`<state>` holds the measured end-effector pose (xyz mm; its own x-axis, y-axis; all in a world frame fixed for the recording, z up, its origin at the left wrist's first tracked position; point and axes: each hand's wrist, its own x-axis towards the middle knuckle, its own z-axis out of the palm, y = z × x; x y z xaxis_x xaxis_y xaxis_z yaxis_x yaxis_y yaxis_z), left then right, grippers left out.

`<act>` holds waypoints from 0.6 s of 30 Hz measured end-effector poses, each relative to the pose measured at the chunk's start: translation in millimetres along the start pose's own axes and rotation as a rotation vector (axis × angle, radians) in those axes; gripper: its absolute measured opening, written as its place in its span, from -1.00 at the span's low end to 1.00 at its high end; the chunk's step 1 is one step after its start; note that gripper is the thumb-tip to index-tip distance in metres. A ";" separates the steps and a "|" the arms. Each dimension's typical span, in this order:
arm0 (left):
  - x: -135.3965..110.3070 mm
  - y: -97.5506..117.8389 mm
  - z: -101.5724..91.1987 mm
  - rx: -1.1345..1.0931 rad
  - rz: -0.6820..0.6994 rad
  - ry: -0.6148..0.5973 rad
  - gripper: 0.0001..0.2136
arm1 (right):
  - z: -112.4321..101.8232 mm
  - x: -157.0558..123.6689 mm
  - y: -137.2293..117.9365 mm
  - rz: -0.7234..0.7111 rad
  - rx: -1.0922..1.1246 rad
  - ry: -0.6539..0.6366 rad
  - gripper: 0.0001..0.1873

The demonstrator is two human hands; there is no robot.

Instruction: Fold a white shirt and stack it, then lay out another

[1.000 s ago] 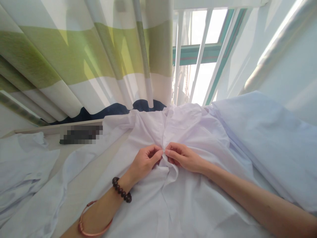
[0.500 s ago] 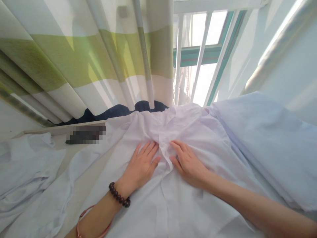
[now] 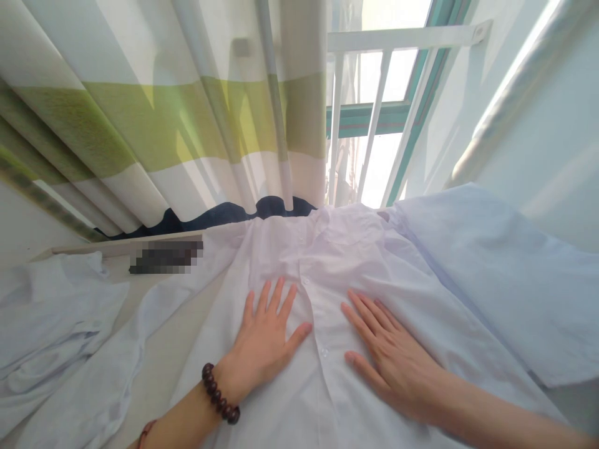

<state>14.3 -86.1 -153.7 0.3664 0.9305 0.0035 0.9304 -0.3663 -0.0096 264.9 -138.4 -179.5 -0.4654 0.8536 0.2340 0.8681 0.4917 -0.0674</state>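
A white button-up shirt lies spread face up, its collar at the far end and its button strip running down the middle. My left hand rests flat on the cloth left of the buttons, fingers spread. On the other side of the strip, my right hand also lies flat on the shirt with its fingers stretched out. Neither hand holds anything. The shirt's left-hand sleeve stretches down toward the lower left. A dark beaded bracelet circles my left wrist.
Another white garment lies at the left, and folded white cloth at the right. Near the back edge is a dark blurred-out item. Behind hang a white and green curtain and a white railing by the window.
My hands have moved apart and nearer to me, the right one outward to the right. The bunched button strip between them now lies flatter, with buttons showing.
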 end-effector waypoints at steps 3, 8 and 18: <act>-17.5 8.0 -5.2 0.028 0.017 0.021 -0.34 | -5.7 -8.3 0.6 -0.083 -0.037 0.031 -0.32; -8.4 14.0 -38.4 0.082 0.049 0.046 -0.56 | -36.9 33.2 1.0 -0.087 0.034 -0.001 -0.53; 76.3 -15.9 4.1 0.045 0.021 0.277 -0.55 | 8.6 137.3 11.8 0.132 0.108 -0.094 -0.24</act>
<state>27.4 -9.3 -157.4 0.3791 0.8831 0.2764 0.9238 -0.3786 -0.0573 209.8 -13.9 -156.5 -0.3671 0.9218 0.1247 0.9016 0.3856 -0.1961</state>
